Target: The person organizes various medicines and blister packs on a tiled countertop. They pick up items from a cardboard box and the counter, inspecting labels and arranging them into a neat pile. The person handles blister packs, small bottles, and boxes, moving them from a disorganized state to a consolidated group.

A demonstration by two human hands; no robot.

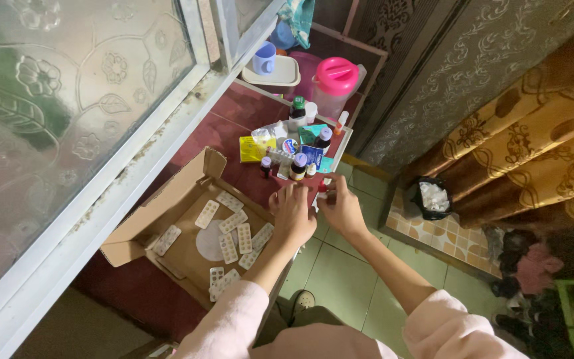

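Both hands meet over the front edge of the dark red counter (234,110), just beyond the open cardboard box (187,226). The right hand (341,209) has its fingers curled in, and a small red-capped thing (323,188) shows at its fingertips — too small to tell what it is, or whether the pinch is firm. The left hand (292,214) lies palm down with fingers loosely spread, touching the box's near corner; whether it grips anything underneath cannot be told.

The cluster of small bottles and packets (297,149) stands straight ahead of both hands, further along the counter and close to the fingertips. The right hand is the nearer one to its front row, where a dark bottle with a white cap (298,166) stands upright beside a blue packet (312,155). A yellow packet (255,149) lies at the cluster's left.

The cardboard box sits to the left of the left hand, flaps open, its long axis running diagonally away from the window (68,100). Inside lie many white blister strips (234,239), scattered flat at differing angles around a pale round disc (208,242).

Further back stand a clear jug with a pink lid (333,80) and a white tub holding a lilac mug (265,58). On the tiled floor to the right sits a small black bin (431,197) holding white waste.
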